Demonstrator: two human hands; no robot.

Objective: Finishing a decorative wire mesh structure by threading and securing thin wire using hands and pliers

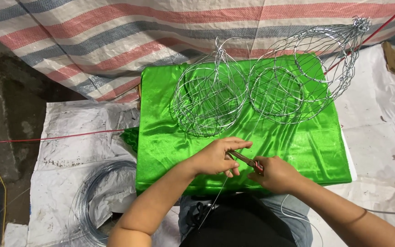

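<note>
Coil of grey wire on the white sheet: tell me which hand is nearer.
Left. The left hand is up and right of the coil of grey wire; the right hand, holding pliers, is farther right.

A green cloth (298, 151) covers what seems a low table. Two wire frames (209, 103) rest on it. White sheeting (69, 137) covers the floor, bearing a wire coil (90, 201).

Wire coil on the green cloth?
No, the wire coil lies on the white sheet left of the green cloth.
</note>
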